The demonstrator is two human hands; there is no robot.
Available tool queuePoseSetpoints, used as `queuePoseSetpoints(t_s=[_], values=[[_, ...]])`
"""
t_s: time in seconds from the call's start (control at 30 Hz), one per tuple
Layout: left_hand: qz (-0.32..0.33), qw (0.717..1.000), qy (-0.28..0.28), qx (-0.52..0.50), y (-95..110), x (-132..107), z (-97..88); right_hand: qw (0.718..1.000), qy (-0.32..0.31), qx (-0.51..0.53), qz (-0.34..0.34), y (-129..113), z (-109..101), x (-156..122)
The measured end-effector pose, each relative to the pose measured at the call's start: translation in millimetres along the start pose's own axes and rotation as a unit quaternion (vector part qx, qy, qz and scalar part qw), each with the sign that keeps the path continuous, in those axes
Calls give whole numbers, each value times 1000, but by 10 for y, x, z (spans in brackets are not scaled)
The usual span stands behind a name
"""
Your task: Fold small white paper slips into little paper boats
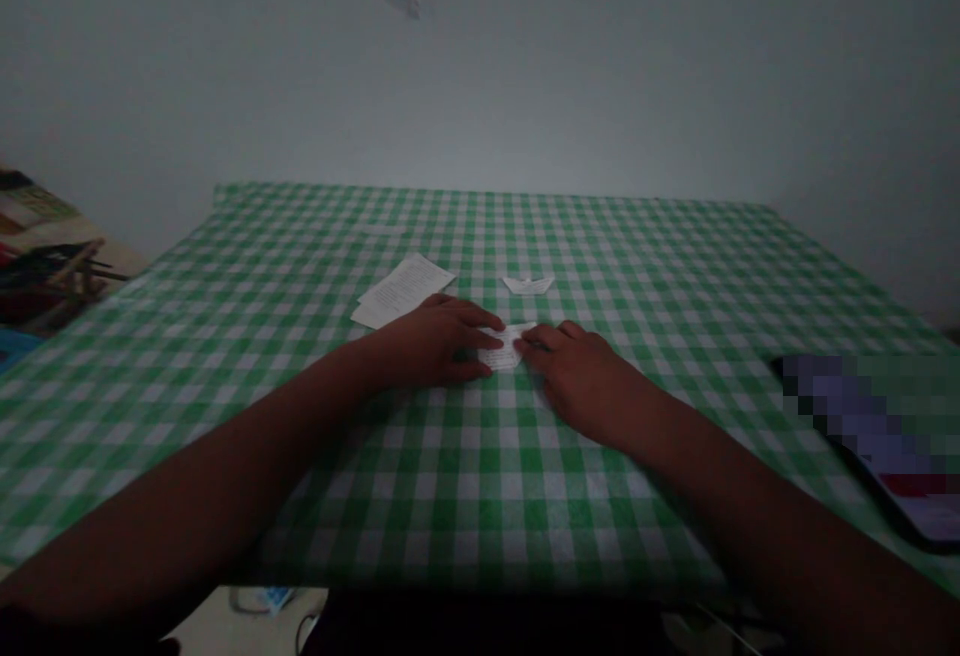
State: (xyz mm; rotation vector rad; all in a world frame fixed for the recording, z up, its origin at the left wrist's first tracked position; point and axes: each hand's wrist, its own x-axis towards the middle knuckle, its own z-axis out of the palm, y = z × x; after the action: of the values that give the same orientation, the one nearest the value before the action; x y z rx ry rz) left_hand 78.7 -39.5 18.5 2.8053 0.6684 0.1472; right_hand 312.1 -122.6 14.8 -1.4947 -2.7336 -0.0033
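A small folded piece of printed paper (507, 348) lies on the checked tablecloth between my hands. My left hand (442, 341) reaches in from the left, its fingers spread and their tips resting on the paper's left part. On the other side, my right hand (581, 371) has its fingers bent together at the paper's right edge; its thumb is hard to make out. Just beyond the hands sits a small folded paper boat (528, 285). Loose printed sheets (405, 288) lie overlapping behind my left hand, which hides their near corner.
A green and white checked tablecloth (480, 516) covers the table, which reaches a pale wall (480, 66). At the right edge lies a phone (862, 436), its screen partly pixelated. Blurred household items (67, 276) stand off the table's left side. The light is dim.
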Motion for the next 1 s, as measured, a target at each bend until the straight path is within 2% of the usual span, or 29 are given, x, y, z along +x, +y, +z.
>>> queuePoseSetpoints(t_s=[0.13, 0.37, 0.7, 1.0], values=[[7, 1000, 0, -9, -18, 8, 9, 999, 5, -35, 29, -78, 19, 4], [4, 1000, -1, -13, -25, 1, 22, 998, 9, -45, 41, -178, 51, 9], [-13, 1000, -1, -17, -9, 12, 25, 998, 19, -41, 40, -209, 65, 24], [-15, 1000, -6, -17, -4, 8, 16, 999, 32, -27, 19, -140, 99, 1]])
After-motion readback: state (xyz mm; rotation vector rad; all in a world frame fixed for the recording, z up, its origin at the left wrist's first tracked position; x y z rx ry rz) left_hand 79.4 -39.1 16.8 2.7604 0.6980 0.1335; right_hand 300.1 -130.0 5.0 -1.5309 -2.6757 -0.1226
